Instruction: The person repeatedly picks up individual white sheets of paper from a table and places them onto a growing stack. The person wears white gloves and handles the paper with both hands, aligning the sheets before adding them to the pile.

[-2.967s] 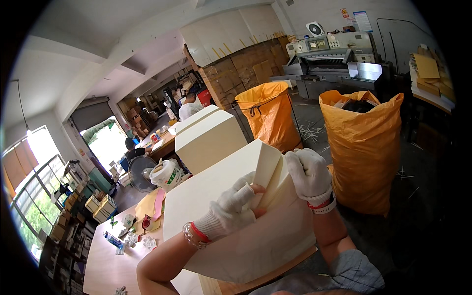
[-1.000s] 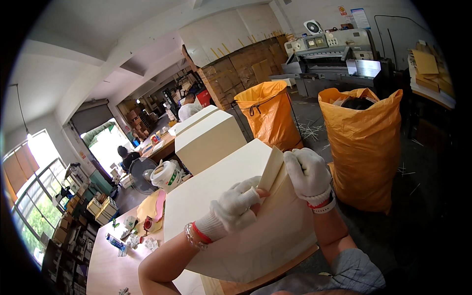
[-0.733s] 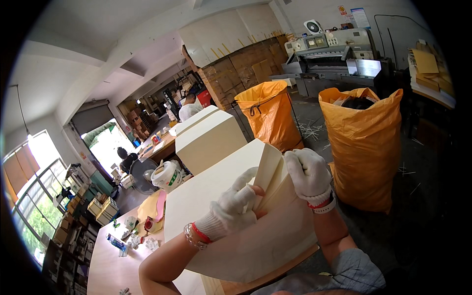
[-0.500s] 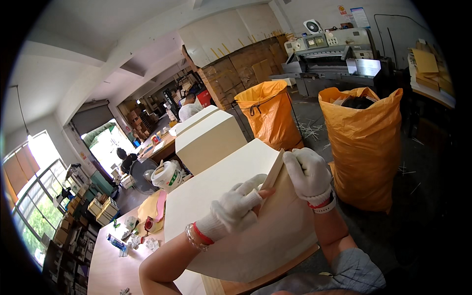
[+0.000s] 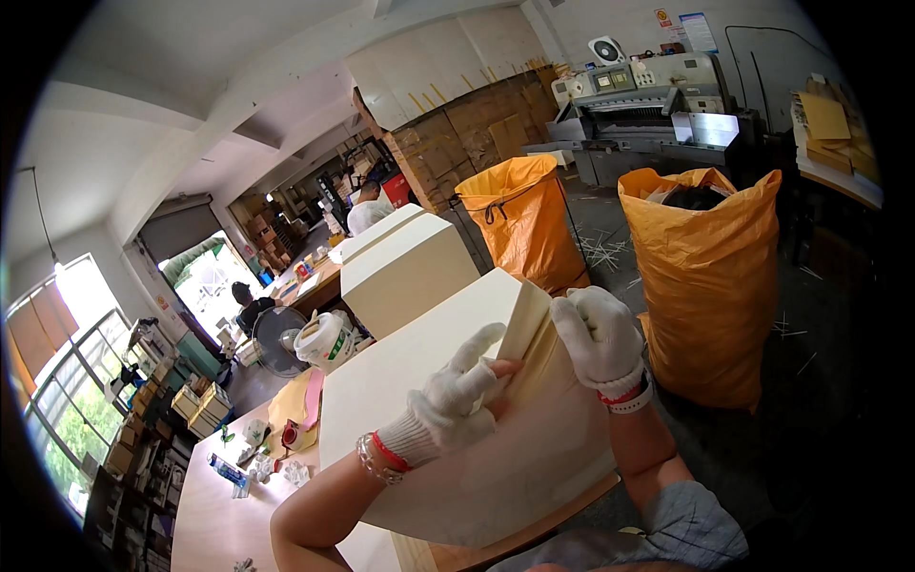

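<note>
A big stack of cream-white paper sheets (image 5: pixel 410 353) lies in front of me, its near side bowed. Both my hands wear white knitted gloves. My left hand (image 5: pixel 456 396) rests at the stack's right edge, fingers apart, one stretched over the top. Its bare fingertips touch a lifted band of sheets (image 5: pixel 526 319), which tilts up from the rest. My right hand (image 5: pixel 600 338) is closed in a fist at the far right corner of the stack, its fingers curled round the sheet edges; the fingertips are hidden.
Beyond stands another paper stack (image 5: pixel 410 272). Two orange sacks (image 5: pixel 705 286) (image 5: pixel 519 224) stand on the right, with paper strips on the floor. Left on the table (image 5: pixel 205 515) are a white bucket (image 5: pixel 324 343) and a spray can (image 5: pixel 227 472). A fan (image 5: pixel 278 338) and two people are farther off.
The band of sheets under my left fingers has widened and tilts farther up. My left hand has shifted slightly, one finger now stretched out. My right hand stays at the corner.
</note>
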`<state>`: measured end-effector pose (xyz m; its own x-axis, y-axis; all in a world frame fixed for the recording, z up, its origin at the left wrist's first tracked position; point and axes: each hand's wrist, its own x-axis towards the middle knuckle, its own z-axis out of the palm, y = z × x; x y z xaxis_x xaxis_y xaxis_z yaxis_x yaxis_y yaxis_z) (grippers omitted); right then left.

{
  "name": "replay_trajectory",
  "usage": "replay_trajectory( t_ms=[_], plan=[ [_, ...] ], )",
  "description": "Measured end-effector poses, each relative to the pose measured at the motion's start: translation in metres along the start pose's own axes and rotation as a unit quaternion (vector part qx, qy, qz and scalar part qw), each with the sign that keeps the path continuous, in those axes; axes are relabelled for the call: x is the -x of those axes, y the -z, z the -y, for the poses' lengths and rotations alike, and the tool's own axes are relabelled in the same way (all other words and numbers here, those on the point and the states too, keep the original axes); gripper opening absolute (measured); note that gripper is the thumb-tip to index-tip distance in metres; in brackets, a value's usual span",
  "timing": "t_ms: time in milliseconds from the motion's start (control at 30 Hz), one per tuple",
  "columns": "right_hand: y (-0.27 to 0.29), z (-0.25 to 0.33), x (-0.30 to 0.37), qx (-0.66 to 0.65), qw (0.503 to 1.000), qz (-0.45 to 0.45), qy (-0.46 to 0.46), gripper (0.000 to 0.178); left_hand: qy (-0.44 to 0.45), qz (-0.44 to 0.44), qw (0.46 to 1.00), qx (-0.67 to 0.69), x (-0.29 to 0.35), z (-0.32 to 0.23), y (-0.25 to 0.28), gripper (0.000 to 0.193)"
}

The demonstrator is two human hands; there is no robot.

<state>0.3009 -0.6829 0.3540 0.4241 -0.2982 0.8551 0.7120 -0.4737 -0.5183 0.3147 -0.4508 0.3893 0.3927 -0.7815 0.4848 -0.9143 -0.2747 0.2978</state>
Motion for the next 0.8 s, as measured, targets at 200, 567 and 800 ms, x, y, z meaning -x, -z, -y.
replay_trajectory(
  t_ms=[200, 567, 800],
  plan=[
    [-0.002, -0.004, -0.001, -0.007, 1.000, -0.004, 0.010, 0.038, -0.019, 0.069, 0.997, -0.001, -0.004, 0.003, 0.008, 0.047],
    [0.000, 0.001, 0.000, -0.015, 1.000, 0.002, -0.018, 0.036, 0.017, 0.024, 0.999, -0.031, -0.003, -0.007, 0.003, 0.049],
    [-0.001, -0.002, 0.000, -0.020, 1.000, 0.001, -0.002, 0.036, -0.012, 0.032, 0.999, 0.042, -0.003, 0.004, 0.002, 0.036]
  ],
)
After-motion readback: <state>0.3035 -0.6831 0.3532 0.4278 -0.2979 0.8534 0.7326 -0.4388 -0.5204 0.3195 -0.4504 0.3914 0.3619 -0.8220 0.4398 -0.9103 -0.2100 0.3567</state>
